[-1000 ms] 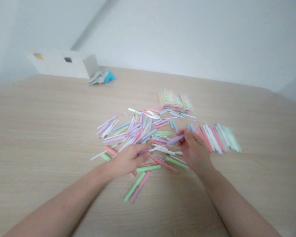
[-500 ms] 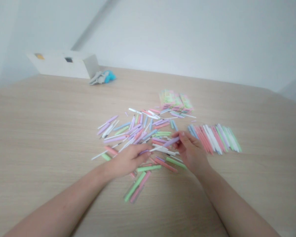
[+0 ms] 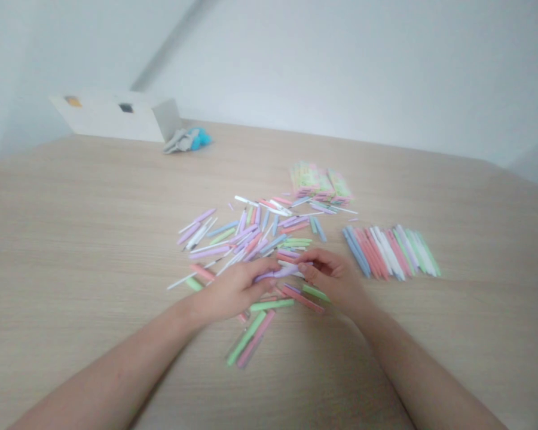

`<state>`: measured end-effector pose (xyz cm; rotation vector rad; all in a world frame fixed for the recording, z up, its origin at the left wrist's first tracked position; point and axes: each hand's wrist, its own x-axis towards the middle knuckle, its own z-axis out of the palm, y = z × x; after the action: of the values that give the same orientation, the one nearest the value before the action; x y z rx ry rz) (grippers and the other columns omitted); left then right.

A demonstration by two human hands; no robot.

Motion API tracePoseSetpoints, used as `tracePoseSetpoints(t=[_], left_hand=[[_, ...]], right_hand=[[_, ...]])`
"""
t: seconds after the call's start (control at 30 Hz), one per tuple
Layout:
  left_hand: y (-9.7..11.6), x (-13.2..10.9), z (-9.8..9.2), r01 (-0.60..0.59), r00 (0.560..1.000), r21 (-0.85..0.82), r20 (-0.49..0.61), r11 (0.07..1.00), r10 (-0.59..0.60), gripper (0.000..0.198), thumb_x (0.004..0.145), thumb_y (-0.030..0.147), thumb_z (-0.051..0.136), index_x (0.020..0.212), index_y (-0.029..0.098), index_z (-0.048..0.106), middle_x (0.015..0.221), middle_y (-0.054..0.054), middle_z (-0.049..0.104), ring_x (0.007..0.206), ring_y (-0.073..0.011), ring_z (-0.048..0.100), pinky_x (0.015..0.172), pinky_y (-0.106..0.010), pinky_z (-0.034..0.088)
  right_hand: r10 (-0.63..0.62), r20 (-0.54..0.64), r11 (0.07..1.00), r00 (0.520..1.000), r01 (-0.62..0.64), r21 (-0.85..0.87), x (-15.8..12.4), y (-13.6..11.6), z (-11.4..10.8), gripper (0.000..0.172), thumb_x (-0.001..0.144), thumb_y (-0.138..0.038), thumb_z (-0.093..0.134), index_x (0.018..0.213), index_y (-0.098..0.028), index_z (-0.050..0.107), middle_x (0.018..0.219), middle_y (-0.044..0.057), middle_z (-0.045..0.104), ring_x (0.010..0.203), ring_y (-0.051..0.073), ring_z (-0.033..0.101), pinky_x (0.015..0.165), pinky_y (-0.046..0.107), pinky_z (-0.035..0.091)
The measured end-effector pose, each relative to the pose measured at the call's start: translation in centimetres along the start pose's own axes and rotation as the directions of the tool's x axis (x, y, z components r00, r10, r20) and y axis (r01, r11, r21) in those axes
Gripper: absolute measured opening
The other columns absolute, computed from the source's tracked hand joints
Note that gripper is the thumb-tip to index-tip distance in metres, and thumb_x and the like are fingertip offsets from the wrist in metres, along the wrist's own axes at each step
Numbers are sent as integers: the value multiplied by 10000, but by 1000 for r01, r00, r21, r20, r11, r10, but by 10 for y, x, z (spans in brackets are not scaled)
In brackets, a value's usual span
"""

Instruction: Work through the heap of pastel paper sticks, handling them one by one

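Observation:
Between my two hands lies a purple pen (image 3: 286, 272), held low over scattered pen parts. My left hand (image 3: 237, 288) is closed on its purple left end. The fingertips of my right hand (image 3: 338, 279) pinch the purple barrel at its right end, and the two parts now meet end to end. Loose pen barrels and white refills (image 3: 251, 242) in purple, green, pink, blue and white spread around and beyond the hands. Nearer to me lie a green pen part (image 3: 246, 338) and a pink one (image 3: 256, 339), side by side.
Right of my right hand, several pens lie in a neat slanting row (image 3: 385, 254). Behind the loose parts stand stacks of small green and pink packs (image 3: 308, 178). A white box (image 3: 116, 122) and a crumpled grey and blue item (image 3: 188, 140) sit at the back left, near the wall.
My right hand has moved left and slightly down, bringing its purple barrel over the white refill that stuck out of my left hand's piece. My left hand has stayed in place.

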<state>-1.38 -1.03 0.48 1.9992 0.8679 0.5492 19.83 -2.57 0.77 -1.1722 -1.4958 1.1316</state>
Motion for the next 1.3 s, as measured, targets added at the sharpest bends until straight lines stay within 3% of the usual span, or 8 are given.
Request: tracePoseSetpoints(t=[0.17,0.5,0.73,1.1,1.3], left_hand=[[0,0,1,9,1000,14,9,1000,-9,312,911,327,427,1147,202,588,900,-20,670,677,-126,607,555,-207,514],[2,-1,0,-18,1000,81,-21,997,20,306,915,342,420,1092,196,623,909,-28,677,737,-148,644,582,-216,524],[3,-1,1,-1,999,173,-51,985,10,268,900,288,457,1134,213,563,922,-19,686,716,-141,660,594,-226,527],[3,-3,4,40,999,376,-49,926,-23,220,916,301,437,1086,210,541,864,-8,688,558,-115,639,568,-218,480],[-3,-2,6,22,999,515,-33,857,-6,240,926,301,408,1102,203,539,685,13,665,536,-135,625,630,-247,475]], right_hand=[[-13,-32,999,999,12,-46,0,6,-1,166,765,-335,656,823,-180,672,691,1,641,598,109,555,546,220,440],[-9,-29,997,1000,6,-76,-3,7,0,163,768,-325,657,830,-175,667,725,12,649,648,124,587,580,224,453],[92,-18,984,996,-94,-152,-4,11,2,241,785,-400,623,757,-161,622,532,-47,486,461,75,430,431,191,316],[209,31,960,977,-199,-197,-4,7,3,246,819,-406,558,772,-166,589,480,-47,509,398,81,447,383,184,332],[271,80,941,959,-246,-231,-2,7,3,267,831,-414,532,746,-167,586,474,-39,532,351,83,431,346,193,306]])
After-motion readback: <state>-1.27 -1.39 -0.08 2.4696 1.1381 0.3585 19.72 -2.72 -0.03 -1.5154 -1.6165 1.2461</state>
